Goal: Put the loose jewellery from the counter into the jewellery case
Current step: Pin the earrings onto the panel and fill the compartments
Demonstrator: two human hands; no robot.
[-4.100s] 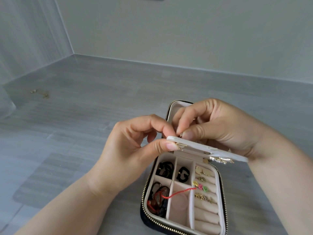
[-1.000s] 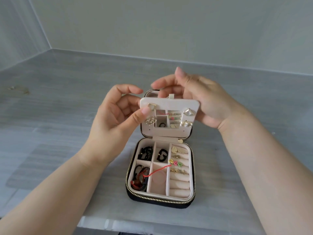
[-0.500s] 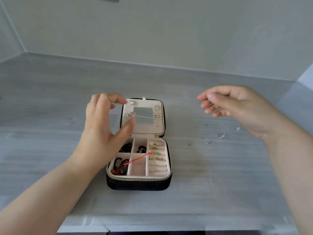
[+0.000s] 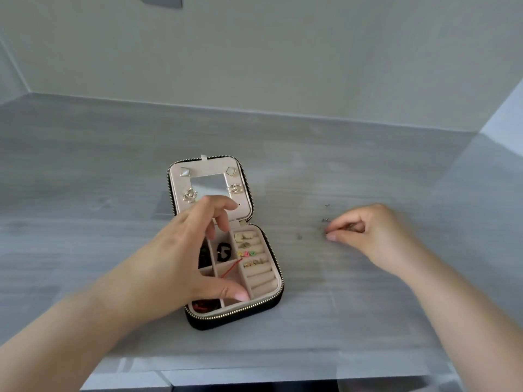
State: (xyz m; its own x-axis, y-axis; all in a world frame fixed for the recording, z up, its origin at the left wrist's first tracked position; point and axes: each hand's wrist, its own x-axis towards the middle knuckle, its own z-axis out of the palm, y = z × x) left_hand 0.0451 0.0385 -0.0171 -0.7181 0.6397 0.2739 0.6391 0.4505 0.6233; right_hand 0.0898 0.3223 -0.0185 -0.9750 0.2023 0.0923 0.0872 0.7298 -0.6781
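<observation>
Jewellery case (image 4: 235, 318) beneath left hand (image 4: 181, 258) (studs (image 4: 325, 220) lie rightward).

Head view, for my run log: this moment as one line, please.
jewellery case: open on counter | left hand: open, over case | right hand: fingers curled at loose jewellery, grasp unclear

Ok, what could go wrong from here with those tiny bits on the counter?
The loose pieces by the right hand are tiny and scattered on the grey counter, so one could slip from a pinch or be missed. The left hand hovers over the open jewellery case, and might knock the earrings in its ring rolls.
</observation>
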